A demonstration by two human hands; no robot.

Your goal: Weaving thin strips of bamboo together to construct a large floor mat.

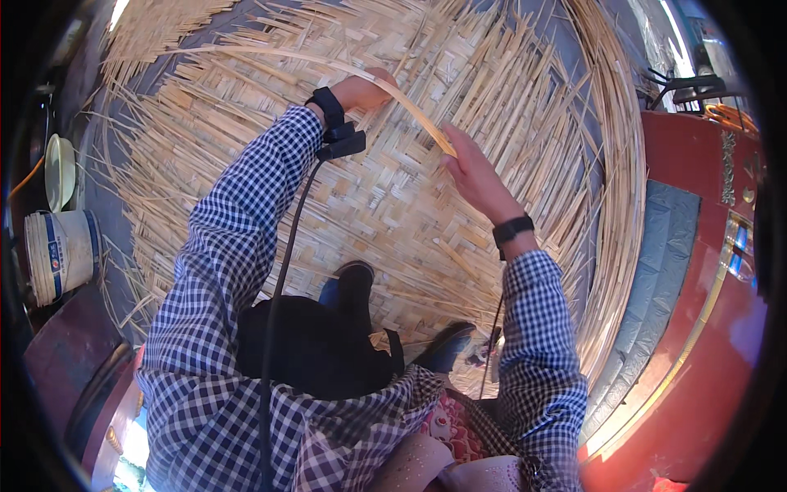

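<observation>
Both hands, left hand (365, 90) and right hand (475, 176), grasp one bamboo strip (414, 111) stretched between them above the woven mat (369, 205).

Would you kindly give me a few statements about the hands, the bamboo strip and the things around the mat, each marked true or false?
1. The left hand and the right hand both touch one long bamboo strip. True.
2. The strip lies flat, woven into the mat. False: it arches above the mat between the hands.
3. A white bucket stands on the person's left. True.
4. Both forearms are bare. False: both wear checked sleeves, with a dark band on each wrist.
5. The mat lies on a tabletop. False: it lies on the ground, with the person's shoes resting on it.
</observation>
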